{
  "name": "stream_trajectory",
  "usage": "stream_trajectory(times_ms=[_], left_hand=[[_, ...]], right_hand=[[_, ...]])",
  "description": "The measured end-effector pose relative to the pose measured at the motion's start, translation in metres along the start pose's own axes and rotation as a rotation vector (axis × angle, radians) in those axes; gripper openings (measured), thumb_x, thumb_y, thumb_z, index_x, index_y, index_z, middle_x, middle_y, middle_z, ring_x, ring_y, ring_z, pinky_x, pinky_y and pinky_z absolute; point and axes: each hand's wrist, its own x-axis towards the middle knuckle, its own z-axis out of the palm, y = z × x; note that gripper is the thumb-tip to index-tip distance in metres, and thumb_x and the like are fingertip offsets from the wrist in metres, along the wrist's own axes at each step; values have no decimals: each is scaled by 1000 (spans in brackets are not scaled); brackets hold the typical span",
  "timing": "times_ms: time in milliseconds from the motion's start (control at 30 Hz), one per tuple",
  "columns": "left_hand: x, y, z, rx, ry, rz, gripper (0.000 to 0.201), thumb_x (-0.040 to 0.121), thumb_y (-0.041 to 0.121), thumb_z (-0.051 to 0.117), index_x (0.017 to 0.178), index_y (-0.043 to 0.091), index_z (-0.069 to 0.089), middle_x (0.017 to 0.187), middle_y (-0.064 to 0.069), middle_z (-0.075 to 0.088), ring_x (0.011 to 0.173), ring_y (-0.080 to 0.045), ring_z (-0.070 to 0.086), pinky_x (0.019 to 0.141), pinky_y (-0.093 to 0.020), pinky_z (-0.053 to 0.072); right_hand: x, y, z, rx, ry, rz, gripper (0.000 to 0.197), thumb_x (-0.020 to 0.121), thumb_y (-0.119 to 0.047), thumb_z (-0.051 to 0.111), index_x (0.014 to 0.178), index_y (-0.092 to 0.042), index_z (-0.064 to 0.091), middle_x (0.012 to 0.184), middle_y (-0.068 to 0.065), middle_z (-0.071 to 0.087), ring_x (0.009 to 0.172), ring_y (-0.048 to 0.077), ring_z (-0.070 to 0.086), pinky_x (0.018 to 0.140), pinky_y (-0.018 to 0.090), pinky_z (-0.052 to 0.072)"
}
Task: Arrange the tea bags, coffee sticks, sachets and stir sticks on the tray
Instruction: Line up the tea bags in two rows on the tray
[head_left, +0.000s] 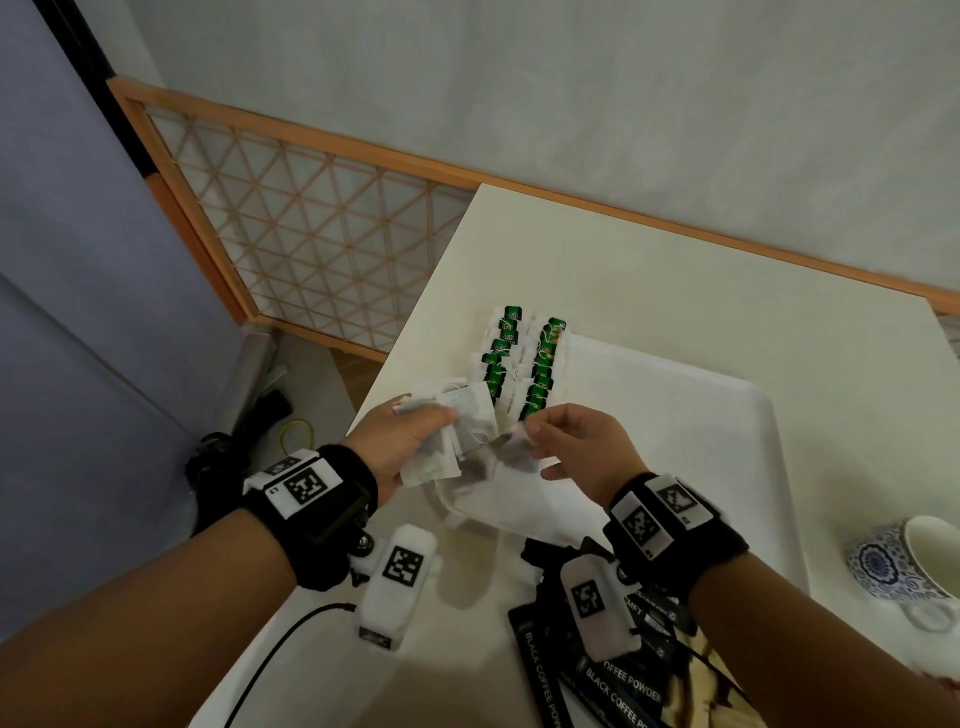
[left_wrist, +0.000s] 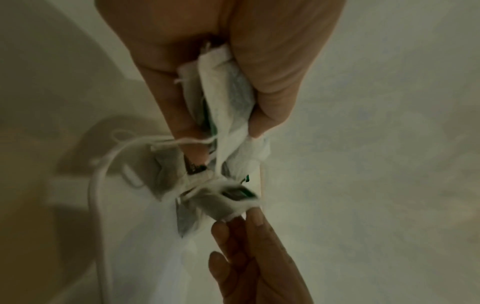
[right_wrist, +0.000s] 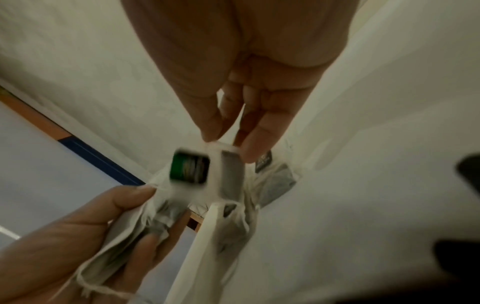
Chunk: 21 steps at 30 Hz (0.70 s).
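White desk carries the tray. Your left hand clutches a tea-bag bunch over its near-left corner; your right hand pinches one tea bag. Tangled strings could drag others out.

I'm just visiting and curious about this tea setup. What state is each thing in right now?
Left hand: grips a bunch of tea bags.
Right hand: pinches one tea bag from the bunch.
Rows of tea bags: laid overlapping at the tray's far left corner.
Tray: flat on the table.
Coffee sticks: piled off the tray.
Cup: seems empty.
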Motion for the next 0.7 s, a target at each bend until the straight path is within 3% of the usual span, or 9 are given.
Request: stream_trajectory(times_ms=[167,233,367,500,567,633,700], left_hand=[[3,2,4,-22,20,17,18,86,7,63,103,9,69,91,-13,72,74,-25,69,64,-34,58],[3,5,0,-46,27,17,21,86,7,63,106,7,67,92,-16,71,70,-26,68,60,-35,57],[5,9,-14,-84,70,20,24,87,10,62,110,7,66,101,-19,68,76,-27,67,63,-35,58],[4,8,-21,-107,111,17,33,87,12,62,120,5,62,111,-22,65,84,-31,64,64,-36,58],[2,7,-22,-103,105,17,26,87,11,62,113,6,65,104,-20,68,79,-28,66,62,-35,58],[1,7,-22,-108,90,19,15,89,9,60,101,11,67,90,-14,69,66,-21,67,56,-31,57],[0,7,-21,-117,83,19,13,89,7,59,98,12,67,85,-12,68,61,-19,66,53,-30,56]], right_hand=[[3,-4,4,29,-27,10,10,92,-12,57,85,-13,64,74,2,66,63,14,61,55,25,53],[3,-2,2,-120,-34,-34,11,89,-13,60,84,-20,65,77,0,66,66,13,61,58,23,52],[-5,-1,3,-576,-173,-194,18,86,-18,63,95,-32,70,88,-14,65,75,0,58,67,6,43],[-12,-7,18,-874,-413,-255,45,76,-39,73,118,-27,63,108,-6,59,95,11,56,85,25,47],[-14,-5,26,-997,-462,-257,58,70,-47,77,121,-29,57,110,-7,54,99,12,53,88,29,47],[-14,-1,32,-1067,-466,-278,49,72,-47,74,115,-29,57,109,-7,53,99,13,53,87,31,48],[-14,2,35,-1063,-448,-318,27,82,-41,64,104,-26,63,104,-5,57,97,15,55,87,34,49]])
